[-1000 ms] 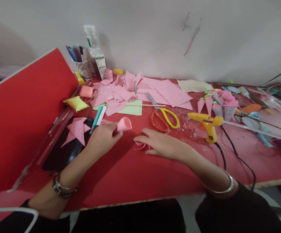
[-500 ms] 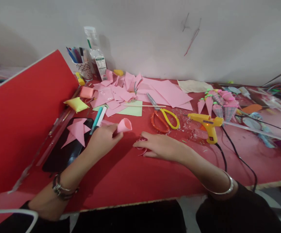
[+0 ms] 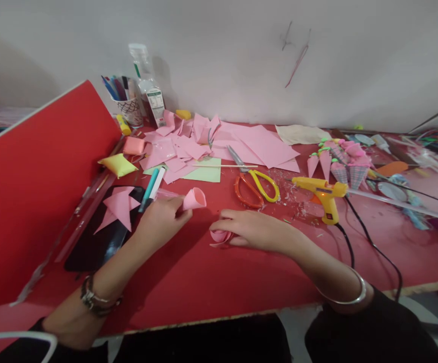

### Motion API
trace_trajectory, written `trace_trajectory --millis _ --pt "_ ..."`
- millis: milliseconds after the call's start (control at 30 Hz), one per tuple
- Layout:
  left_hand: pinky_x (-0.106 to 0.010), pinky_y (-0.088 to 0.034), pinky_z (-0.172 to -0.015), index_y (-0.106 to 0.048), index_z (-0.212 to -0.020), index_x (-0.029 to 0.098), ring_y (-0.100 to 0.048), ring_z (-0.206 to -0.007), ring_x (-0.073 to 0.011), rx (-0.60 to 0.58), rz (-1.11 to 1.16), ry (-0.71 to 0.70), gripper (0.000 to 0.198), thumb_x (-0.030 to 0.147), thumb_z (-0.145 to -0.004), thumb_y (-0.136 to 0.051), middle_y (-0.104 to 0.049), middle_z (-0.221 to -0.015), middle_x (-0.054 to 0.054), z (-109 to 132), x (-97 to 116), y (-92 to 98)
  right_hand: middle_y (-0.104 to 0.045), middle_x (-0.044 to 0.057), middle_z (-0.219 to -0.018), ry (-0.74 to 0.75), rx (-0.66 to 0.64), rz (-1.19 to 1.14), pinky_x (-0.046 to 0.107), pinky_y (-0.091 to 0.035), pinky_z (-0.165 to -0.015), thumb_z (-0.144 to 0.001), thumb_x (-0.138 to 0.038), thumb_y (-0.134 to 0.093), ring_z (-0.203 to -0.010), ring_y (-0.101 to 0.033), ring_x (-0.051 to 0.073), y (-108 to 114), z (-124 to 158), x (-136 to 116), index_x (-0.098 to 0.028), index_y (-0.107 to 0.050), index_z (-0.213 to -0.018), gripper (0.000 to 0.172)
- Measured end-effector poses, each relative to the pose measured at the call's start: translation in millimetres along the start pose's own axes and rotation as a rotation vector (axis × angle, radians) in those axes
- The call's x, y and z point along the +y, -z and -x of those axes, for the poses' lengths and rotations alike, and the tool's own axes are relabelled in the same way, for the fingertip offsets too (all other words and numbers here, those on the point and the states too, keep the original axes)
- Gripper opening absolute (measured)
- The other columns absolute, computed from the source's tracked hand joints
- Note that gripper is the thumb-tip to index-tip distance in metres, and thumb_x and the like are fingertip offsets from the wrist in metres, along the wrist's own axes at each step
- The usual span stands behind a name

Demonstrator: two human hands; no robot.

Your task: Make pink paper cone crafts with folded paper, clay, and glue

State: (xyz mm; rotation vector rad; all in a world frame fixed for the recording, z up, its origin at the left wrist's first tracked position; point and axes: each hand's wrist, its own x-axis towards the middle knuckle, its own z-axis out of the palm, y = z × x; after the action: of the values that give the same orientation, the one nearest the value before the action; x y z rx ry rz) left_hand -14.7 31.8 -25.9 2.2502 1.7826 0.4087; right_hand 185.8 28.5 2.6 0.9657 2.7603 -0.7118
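My left hand (image 3: 161, 219) pinches a rolled pink paper cone (image 3: 194, 198) just above the red table (image 3: 203, 282), its wide mouth turned to the right. My right hand (image 3: 251, 228) rests on the table a little to the right, fingers curled over a small curled pink paper piece (image 3: 219, 236). Beside my left hand lies a teal and white pen (image 3: 151, 185).
Orange and yellow scissors (image 3: 255, 185) and a yellow glue gun (image 3: 322, 194) with a black cord lie right of my hands. Pink paper scraps (image 3: 203, 143), a green sheet (image 3: 205, 173), a pen cup (image 3: 128, 103) and a bottle (image 3: 148, 85) sit behind. A red board (image 3: 33, 186) leans at left. Finished paper cones (image 3: 339, 161) lie at right.
My right hand's fingers have closed down over the curled pink piece and drawn it slightly nearer. My left hand keeps the cone almost still.
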Motion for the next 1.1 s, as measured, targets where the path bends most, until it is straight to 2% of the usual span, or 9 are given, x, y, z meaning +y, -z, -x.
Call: trace_trajectory --millis 100,200,400,500,633,767,867,1100 --pt "-0.023 -0.028 -0.048 -0.039 -0.053 0.019 -0.041 -0.046 -0.011 -0.007 -0.002 -0.022 0.02 0.024 -0.072 -0.04 -0.046 -0.049 0.001 0.3 -0.5 -0.9 -0.054 0.006 -0.097 0.014 0.046 -0.046 0.027 -0.041 -0.067 -0.08 -0.028 -0.05 -0.084 -0.054 0.016 3.4 2.2 1.2 -0.019 -0.053 -0.105 0.027" --pt "-0.023 -0.028 -0.048 -0.041 -0.055 0.018 -0.042 -0.046 -0.0111 -0.017 0.007 -0.053 0.018 0.023 -0.072 -0.041 -0.048 -0.051 0.001 1.1 -0.3 -1.9 -0.057 0.005 -0.094 0.075 0.154 -0.17 0.027 -0.041 -0.073 -0.08 -0.029 -0.05 -0.084 -0.054 0.014 6.0 5.7 5.9 -0.018 -0.055 -0.103 0.026" --pt "-0.023 -0.028 -0.047 -0.049 -0.061 0.016 -0.047 -0.05 -0.0131 -0.074 0.023 -0.059 0.017 0.025 -0.073 -0.041 -0.054 -0.055 -0.002 2.2 1.9 -5.4 -0.061 0.005 -0.098 0.044 0.522 -0.38 0.026 -0.042 -0.075 -0.071 -0.024 -0.06 -0.088 -0.055 0.014 6.0 7.8 14.6 -0.016 -0.054 -0.103 0.033" --pt "-0.023 -0.029 -0.048 -0.05 -0.062 0.016 -0.048 -0.051 -0.0128 -0.092 0.041 -0.083 0.016 0.022 -0.073 -0.04 -0.055 -0.057 -0.002 3.2 3.4 -7.4 -0.061 0.004 -0.09 0.011 0.674 -0.467 0.026 -0.043 -0.07 -0.072 -0.024 -0.058 -0.08 -0.056 0.013 1.0 3.1 14.6 -0.016 -0.055 -0.096 0.026" --pt "-0.022 -0.025 -0.045 -0.044 -0.055 0.017 -0.042 -0.045 -0.0106 -0.075 0.031 -0.093 0.016 0.02 -0.071 -0.042 -0.049 -0.049 0.001 5.6 9.0 -8.4 -0.057 0.002 -0.08 -0.009 0.889 -0.594 0.025 -0.044 -0.064 -0.073 -0.031 -0.056 -0.074 -0.054 0.012 -9.0 -6.5 10.5 -0.017 -0.054 -0.088 0.021" --pt "-0.021 -0.026 -0.045 -0.044 -0.056 0.016 -0.043 -0.045 -0.0102 -0.125 0.107 -0.114 0.015 0.017 -0.071 -0.041 -0.051 -0.051 0.001 8.0 14.3 -8.2 -0.056 0.002 -0.081 0.004 0.927 -0.658 0.025 -0.044 -0.062 -0.073 -0.032 -0.056 -0.072 -0.053 0.011 -16.2 -11.7 3.5 -0.018 -0.053 -0.087 0.02" --pt "-0.021 -0.027 -0.045 -0.043 -0.058 0.016 -0.044 -0.046 -0.0104 -0.146 0.139 -0.134 0.014 0.017 -0.071 -0.041 -0.052 -0.053 0.0 9.1 15.3 -8.6 -0.056 0.003 -0.084 -0.001 0.946 -0.612 0.027 -0.045 -0.066 -0.075 -0.03 -0.054 -0.076 -0.052 0.013 -17.9 -11.8 -1.5 -0.019 -0.052 -0.089 0.018" --pt "-0.019 -0.025 -0.042 -0.04 -0.054 0.017 -0.039 -0.043 -0.0081 -0.11 0.183 -0.163 0.017 0.014 -0.07 -0.041 -0.047 -0.048 0.003 9.4 15.4 -10.3 -0.055 0.003 -0.084 -0.021 1.002 -0.507 0.029 -0.044 -0.069 -0.079 -0.027 -0.048 -0.078 -0.052 0.014 -17.6 -10.2 -8.6 -0.019 -0.054 -0.09 0.015"
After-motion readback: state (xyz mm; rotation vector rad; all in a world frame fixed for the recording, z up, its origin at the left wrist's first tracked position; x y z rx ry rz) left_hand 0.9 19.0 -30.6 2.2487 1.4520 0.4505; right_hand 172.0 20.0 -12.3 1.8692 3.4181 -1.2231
